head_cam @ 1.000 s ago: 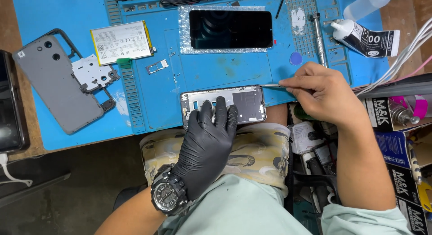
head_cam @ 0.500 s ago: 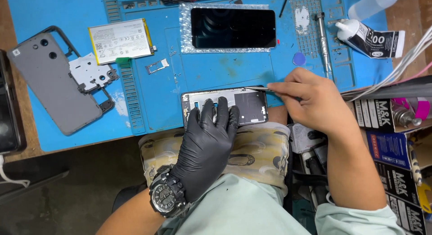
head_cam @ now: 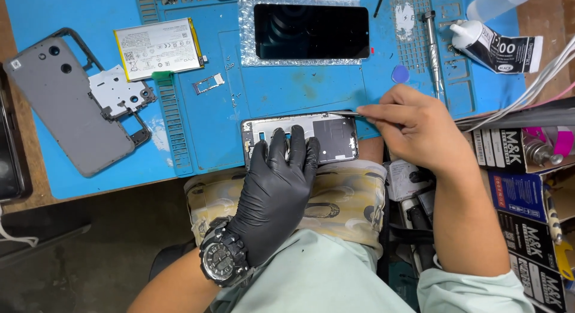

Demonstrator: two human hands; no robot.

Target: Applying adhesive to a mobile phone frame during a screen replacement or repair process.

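Observation:
My left hand (head_cam: 277,187), in a black glove with a dark wristwatch, presses flat on an opened phone frame (head_cam: 332,136) at the near edge of the blue work mat (head_cam: 287,88). My bare right hand (head_cam: 413,127) pinches thin metal tweezers (head_cam: 342,113), and their tip touches the frame's top right edge. A black phone screen (head_cam: 311,30) lies on bubble wrap further back.
A grey back cover (head_cam: 63,115), a silver inner plate (head_cam: 120,94) and a white battery (head_cam: 159,47) lie at the left. At the back right are a screwdriver (head_cam: 432,43), a glue tube (head_cam: 494,46) and a blue pick (head_cam: 400,74). Boxes (head_cam: 527,187) crowd the right.
My right hand has slid left along the frame's top edge with the tweezers. The left hand stays pressed on the frame.

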